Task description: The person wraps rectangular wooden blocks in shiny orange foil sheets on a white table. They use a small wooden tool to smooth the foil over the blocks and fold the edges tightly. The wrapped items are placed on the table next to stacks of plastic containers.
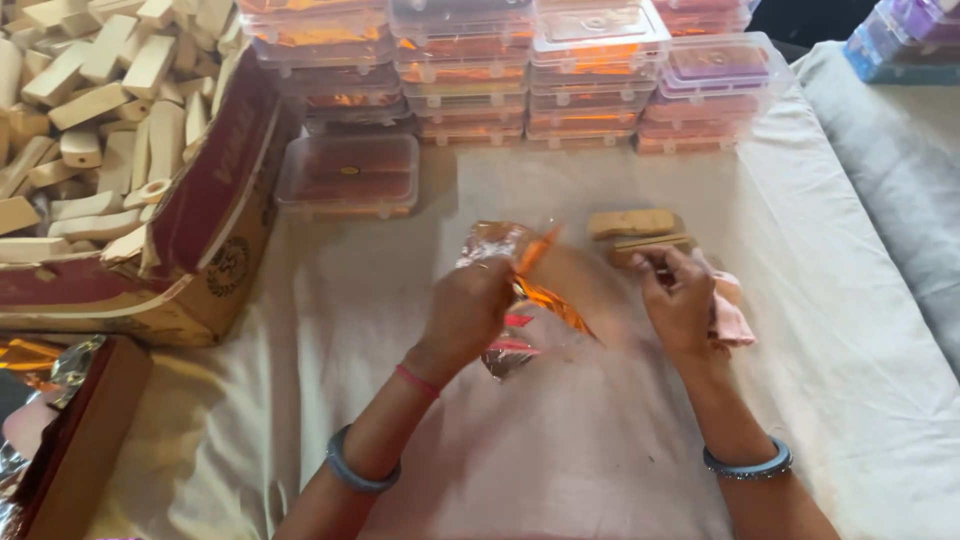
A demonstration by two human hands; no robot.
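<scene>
My left hand [468, 310] is gripping a clear orange wrapper [520, 290] above the cloth [600, 440]. My right hand [680, 300] is pinching a tan block [650, 245] just beside another block [630, 222]; hands are apart.

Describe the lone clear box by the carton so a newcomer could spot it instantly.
Start at the big cardboard carton full of pale wooden blocks on the left. Just right of its corner, a clear plastic box with orange contents lies flat on the cloth. Unlike the stacked boxes behind it, it sits alone, one layer high.
</scene>
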